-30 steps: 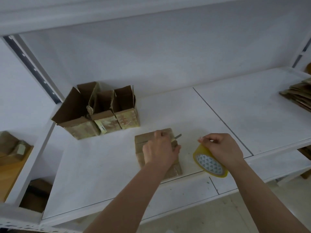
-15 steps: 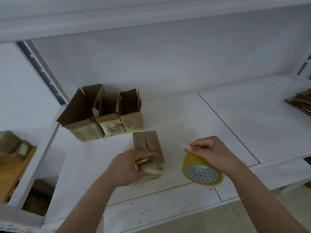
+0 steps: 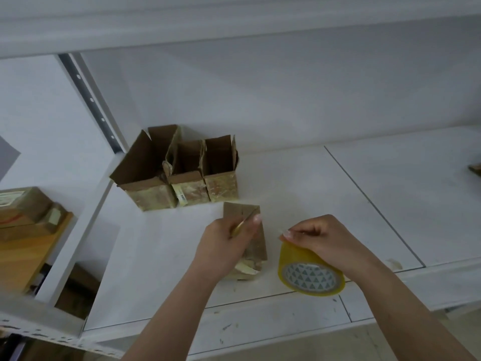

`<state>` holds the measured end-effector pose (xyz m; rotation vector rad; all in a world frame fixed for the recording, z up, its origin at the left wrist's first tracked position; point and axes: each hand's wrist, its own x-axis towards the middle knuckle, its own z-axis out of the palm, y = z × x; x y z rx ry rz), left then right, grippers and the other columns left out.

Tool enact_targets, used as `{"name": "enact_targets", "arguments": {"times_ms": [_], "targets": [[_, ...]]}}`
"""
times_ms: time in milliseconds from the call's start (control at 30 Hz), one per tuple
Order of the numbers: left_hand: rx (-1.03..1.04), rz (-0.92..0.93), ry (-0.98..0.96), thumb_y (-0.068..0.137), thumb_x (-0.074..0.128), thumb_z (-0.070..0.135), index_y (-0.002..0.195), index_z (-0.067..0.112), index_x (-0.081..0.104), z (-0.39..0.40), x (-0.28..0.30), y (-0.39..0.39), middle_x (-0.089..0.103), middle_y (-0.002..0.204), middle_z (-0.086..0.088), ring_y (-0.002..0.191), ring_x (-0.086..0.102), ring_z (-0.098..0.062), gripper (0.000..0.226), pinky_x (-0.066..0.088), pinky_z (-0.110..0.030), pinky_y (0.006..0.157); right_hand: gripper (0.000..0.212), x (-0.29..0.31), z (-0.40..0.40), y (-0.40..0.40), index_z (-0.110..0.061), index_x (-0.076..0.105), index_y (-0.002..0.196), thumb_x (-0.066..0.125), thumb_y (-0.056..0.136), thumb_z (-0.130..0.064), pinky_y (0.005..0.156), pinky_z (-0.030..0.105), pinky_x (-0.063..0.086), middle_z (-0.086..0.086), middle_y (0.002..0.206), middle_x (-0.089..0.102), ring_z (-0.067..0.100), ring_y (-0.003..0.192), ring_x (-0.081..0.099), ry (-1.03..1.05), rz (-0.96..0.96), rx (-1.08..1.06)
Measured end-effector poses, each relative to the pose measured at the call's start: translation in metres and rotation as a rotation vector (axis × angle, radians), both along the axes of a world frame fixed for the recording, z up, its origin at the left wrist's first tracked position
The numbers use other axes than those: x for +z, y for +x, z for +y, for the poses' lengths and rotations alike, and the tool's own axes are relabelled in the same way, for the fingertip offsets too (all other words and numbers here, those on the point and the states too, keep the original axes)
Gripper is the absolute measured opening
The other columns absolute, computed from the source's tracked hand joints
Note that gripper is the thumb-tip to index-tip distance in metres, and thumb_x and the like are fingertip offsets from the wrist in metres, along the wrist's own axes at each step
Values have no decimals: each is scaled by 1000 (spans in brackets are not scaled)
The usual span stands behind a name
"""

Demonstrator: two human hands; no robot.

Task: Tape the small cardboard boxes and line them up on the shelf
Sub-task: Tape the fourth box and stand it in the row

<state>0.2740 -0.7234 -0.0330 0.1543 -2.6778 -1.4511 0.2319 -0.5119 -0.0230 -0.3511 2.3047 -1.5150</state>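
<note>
A small cardboard box (image 3: 256,246) lies on the white shelf (image 3: 161,256) near its front edge, old tape peeling at its near end. My left hand (image 3: 223,246) grips this box from the left side and also holds a thin yellow-handled tool against it. My right hand (image 3: 325,238) holds a roll of yellowish tape (image 3: 309,272) just right of the box, thumb and finger pinching at the top of the roll. Three open-topped cardboard boxes (image 3: 179,173) stand in a row at the back left of the shelf.
The shelf's upright post (image 3: 91,102) rises at the left. Beyond it sit other cardboard boxes (image 3: 28,212) on a wooden surface. A scrap of tape (image 3: 397,263) lies near the front edge at right. Flattened cardboard (image 3: 476,169) shows at the far right edge.
My left hand moved from on top of the box to its left side and turned the box lengthwise. My right hand with the tape roll drew closer to the box.
</note>
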Motion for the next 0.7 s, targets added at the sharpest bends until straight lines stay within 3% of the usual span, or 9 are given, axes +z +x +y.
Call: {"name": "enact_targets", "arguments": {"times_ms": [67, 133, 267, 333, 400, 500, 567, 633, 700], "targets": [[-16, -63, 43, 60, 47, 92, 71, 35, 71, 13, 2, 0, 71, 68, 15, 61, 65, 3, 63, 52, -29, 62, 12, 1, -3, 2, -38, 79, 80, 69, 82, -45, 64, 18, 51, -9, 79, 75, 7, 73, 71, -1, 17, -1], [-40, -106, 60, 56, 57, 90, 70, 28, 69, 23, 2, 0, 71, 65, 13, 62, 69, -4, 64, 58, -34, 66, 18, 2, -5, 4, -39, 77, 77, 67, 77, -54, 57, 14, 47, -9, 74, 73, 7, 67, 70, 7, 31, -3], [-14, -73, -17, 77, 69, 57, 66, 28, 64, 27, -6, -2, 68, 60, 15, 55, 66, -2, 31, 54, -27, 58, 24, 0, -6, 6, -45, 76, 76, 60, 93, -40, 60, 9, 46, -14, 78, 74, 0, 72, 69, 18, -34, 57], [5, -40, -62, 84, 67, 47, 64, 29, 61, 26, -9, -1, 67, 58, 14, 55, 63, -2, 28, 49, -26, 57, 22, -1, -6, 7, -48, 76, 82, 60, 93, -37, 65, 9, 49, -18, 88, 75, -3, 81, 69, -15, -119, 100], [49, -1, -94, 88, 65, 42, 65, 25, 58, 22, -10, 1, 63, 58, 6, 62, 63, -13, 30, 50, -34, 60, 16, 0, -6, 7, -44, 73, 100, 68, 85, -42, 68, 14, 53, -9, 95, 75, 1, 84, 70, -37, -161, 111], [108, 48, -106, 91, 64, 39, 69, 12, 56, 11, -7, 4, 58, 61, -7, 63, 57, -26, 35, 47, -40, 60, 61, -1, 1, 4, -37, 65, 117, 72, 60, -56, 68, 20, 55, 4, 97, 73, 11, 83, 72, -136, -186, 68], [124, 79, -100, 91, 63, 37, 71, 6, 56, 2, -6, 8, 58, 64, -14, 60, 55, -27, 37, 44, -39, 57, 63, 1, 6, 1, -30, 71, 113, 73, 56, -56, 72, 27, 56, 11, 98, 73, 20, 87, 72, -213, -187, 58], [161, 99, -100, 91, 62, 37, 69, 6, 54, -11, -4, 11, 57, 63, -16, 53, 48, -22, 39, 39, -35, 53, 51, 3, 9, -3, -28, 76, 100, 73, 58, -56, 63, 25, 55, 8, 91, 73, 20, 80, 72, -219, -170, 46], [224, 97, -104, 91, 62, 38, 68, 7, 55, -28, -5, 15, 57, 60, -13, 50, 46, -17, 39, 39, -33, 53, 41, -1, 11, -6, -31, 76, 87, 74, 59, -60, 51, 23, 50, -4, 75, 71, 11, 64, 68, -91, -132, -5]]}}
